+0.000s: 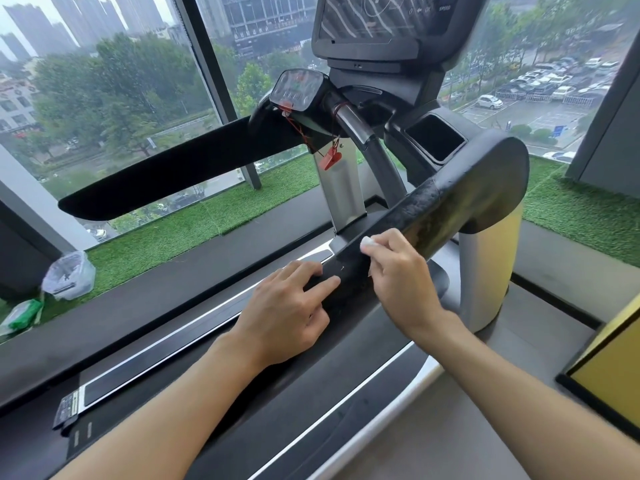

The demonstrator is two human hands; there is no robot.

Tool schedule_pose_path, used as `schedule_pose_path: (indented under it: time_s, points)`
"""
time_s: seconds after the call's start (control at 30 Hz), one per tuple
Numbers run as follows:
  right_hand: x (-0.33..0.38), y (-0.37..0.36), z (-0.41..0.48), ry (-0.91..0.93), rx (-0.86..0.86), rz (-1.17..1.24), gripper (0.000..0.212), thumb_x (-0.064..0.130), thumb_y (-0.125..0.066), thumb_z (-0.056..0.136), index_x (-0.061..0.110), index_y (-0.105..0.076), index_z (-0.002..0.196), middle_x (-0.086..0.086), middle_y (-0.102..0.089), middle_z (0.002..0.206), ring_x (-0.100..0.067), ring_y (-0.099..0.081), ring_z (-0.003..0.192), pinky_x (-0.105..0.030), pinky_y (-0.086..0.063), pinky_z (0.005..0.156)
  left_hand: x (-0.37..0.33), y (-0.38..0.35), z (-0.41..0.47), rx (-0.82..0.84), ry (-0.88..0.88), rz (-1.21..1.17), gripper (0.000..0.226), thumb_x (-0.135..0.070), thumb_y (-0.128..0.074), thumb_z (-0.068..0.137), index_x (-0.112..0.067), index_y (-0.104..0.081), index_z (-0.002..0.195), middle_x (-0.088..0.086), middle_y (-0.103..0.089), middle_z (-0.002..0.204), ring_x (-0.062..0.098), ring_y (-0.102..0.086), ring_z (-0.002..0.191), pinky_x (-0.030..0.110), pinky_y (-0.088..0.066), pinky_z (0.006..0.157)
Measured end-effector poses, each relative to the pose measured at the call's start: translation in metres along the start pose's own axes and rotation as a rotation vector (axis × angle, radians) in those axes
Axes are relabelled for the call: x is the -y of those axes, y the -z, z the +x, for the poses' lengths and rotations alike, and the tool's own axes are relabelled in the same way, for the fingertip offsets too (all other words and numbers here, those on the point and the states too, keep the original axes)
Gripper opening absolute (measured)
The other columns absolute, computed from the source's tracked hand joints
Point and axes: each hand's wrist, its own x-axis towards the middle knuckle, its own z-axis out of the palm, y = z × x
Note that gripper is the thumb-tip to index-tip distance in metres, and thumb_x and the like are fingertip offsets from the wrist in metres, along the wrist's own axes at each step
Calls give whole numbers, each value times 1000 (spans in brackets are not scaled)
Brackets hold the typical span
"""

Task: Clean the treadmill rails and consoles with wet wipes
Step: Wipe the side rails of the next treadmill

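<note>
Black and scuffed, the right rail [446,202] runs from under our hands up and away to the right, toward the console [381,22]. Our right hand [398,282] pinches a white wipe [366,242] against the rail's top. Our left hand [287,313] rests just behind it on the rail's near end, fingers fairly straight, gripping nothing. Most of the rail lies beyond the right hand, so we judge the next stroke should run outward along it.

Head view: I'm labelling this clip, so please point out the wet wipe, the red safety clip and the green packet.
wet wipe [366,243], head view, middle of the white wad.
red safety clip [329,161], head view, middle of its red body.
green packet [26,312], head view, its green face.
</note>
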Motion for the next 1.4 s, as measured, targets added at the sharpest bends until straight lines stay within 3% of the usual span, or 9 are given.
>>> schedule_pose_path:
  time_s: [0.17, 0.27, 0.4, 0.5, 0.67, 0.73, 0.93, 1.07, 1.4]
  points:
    - [8, -2, -17, 147, 88, 46, 26, -3, -49, 94, -3, -68, 112, -10, -58, 98, -23, -61, 84, -27, -54, 80, 9, 4, -11, 68, -36, 4, 46, -25, -51, 85, -22, -66, 129, 9, -60, 129, 25, -60, 114, 37, -51, 93]
    - [7, -6, -14, -16, -29, 52, 26, -11, -57, 88, -3, -69, 109, -9, -59, 97, -20, -61, 86, -21, -51, 84, 6, 4, -12, 44, -10, -18, 45, -24, -52, 84, -22, -69, 125, 8, -62, 127, 24, -61, 107, 35, -51, 88]
    - [22, -9, -13, 144, 126, 0, 22, -9, -52, 89, -4, -68, 103, -11, -58, 94, -25, -60, 80, -33, -55, 74, 7, 4, -14, 30, -10, -32, 44, -23, -52, 83, -22, -70, 123, 7, -62, 127, 23, -60, 108, 34, -50, 89]
    - [12, -6, 10, 24, 44, -82, 20, -16, -56, 82, -4, -69, 92, -12, -59, 89, -27, -60, 75, -36, -56, 70, 6, 3, -13, 29, -2, -34, 43, -22, -52, 84, -21, -70, 123, 8, -62, 127, 24, -61, 108, 34, -51, 88]
    - [33, -12, 6, 161, 277, -64, 20, -14, -59, 80, 1, -69, 88, -8, -57, 87, -19, -56, 71, -17, -43, 70, 6, 3, -13, 38, -5, -38, 44, -21, -52, 83, -20, -70, 123, 8, -62, 126, 26, -61, 108, 36, -53, 86]
    - [23, -9, 16, 105, 200, -92, 20, -13, -58, 82, 1, -70, 88, -8, -58, 88, -20, -58, 73, -13, -38, 72, 6, 3, -14, 40, 2, -43, 44, -21, -52, 84, -21, -70, 124, 8, -62, 127, 25, -61, 109, 36, -54, 85]
    - [36, -11, 6, 169, 326, -39, 23, -10, -56, 84, 3, -71, 95, -7, -58, 92, -20, -58, 75, -22, -48, 70, 5, 3, -13, 25, -10, -46, 44, -19, -52, 83, -20, -70, 122, 7, -61, 127, 26, -60, 109, 36, -54, 84]
    - [22, -6, 11, 28, 149, -37, 21, -14, -55, 83, -3, -70, 93, -9, -58, 91, -23, -59, 70, -31, -54, 70, 5, 3, -15, 25, -1, -34, 43, -22, -51, 84, -21, -70, 122, 7, -62, 126, 24, -61, 109, 34, -52, 85]
    - [36, -7, -17, 37, 155, 48, 24, -11, -57, 86, -2, -69, 104, -8, -57, 95, -24, -61, 80, -32, -55, 75, 5, 3, -16, -26, -1, -27, 41, -21, -51, 83, -19, -72, 118, 8, -62, 114, 25, -60, 100, 34, -52, 78]
